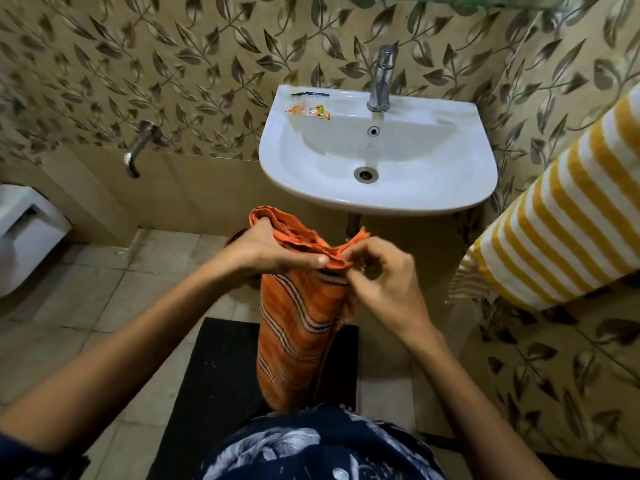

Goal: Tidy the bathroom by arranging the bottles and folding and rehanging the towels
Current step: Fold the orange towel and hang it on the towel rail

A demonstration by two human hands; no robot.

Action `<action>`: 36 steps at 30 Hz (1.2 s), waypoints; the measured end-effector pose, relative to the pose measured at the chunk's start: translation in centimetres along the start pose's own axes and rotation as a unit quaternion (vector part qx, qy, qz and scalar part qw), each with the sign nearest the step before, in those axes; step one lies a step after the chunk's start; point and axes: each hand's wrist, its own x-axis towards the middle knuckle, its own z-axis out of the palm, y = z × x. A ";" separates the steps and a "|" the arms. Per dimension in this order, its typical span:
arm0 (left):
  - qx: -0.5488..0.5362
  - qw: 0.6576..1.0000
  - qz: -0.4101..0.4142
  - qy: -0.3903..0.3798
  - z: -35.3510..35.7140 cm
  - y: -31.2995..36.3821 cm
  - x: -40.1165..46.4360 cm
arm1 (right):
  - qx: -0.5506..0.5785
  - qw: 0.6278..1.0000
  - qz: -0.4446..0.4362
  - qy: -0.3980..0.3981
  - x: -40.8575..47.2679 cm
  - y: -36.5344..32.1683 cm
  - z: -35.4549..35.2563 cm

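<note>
I see my left hand [263,249] gripping the bunched top edge of an orange woven towel with dark and pale stripes [298,327], thumb laid along the fold. My right hand [377,271] pinches the same edge at its frayed corner, fingers curled tight. The towel hangs down from both hands in front of me, over a black floor mat [211,386], just below the white ceramic wall basin [377,157]. On the basin's back ledge lie a black comb [309,94] and small orange-and-yellow sachets [311,111]; their print is too small to read. A yellow-and-white striped towel [568,216] hangs at the right wall. A chrome tap [382,77] stands behind the bowl.
</note>
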 end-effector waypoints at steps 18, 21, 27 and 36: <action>0.167 0.914 0.338 0.150 -2.3 1.9 -1.5 | 0.033 0.995 0.019 0.091 4.0 1.1 -6.6; 0.168 0.913 0.329 0.172 -1.9 2.2 -1.1 | 0.035 0.994 0.034 0.102 4.0 0.4 -6.9; 0.051 0.906 0.365 0.208 -1.1 2.5 -1.0 | 0.102 0.987 0.041 0.114 3.3 -0.7 -7.1; 0.051 0.773 0.505 0.380 0.2 2.8 -0.3 | -0.154 0.951 -0.183 0.197 3.7 -1.7 -4.6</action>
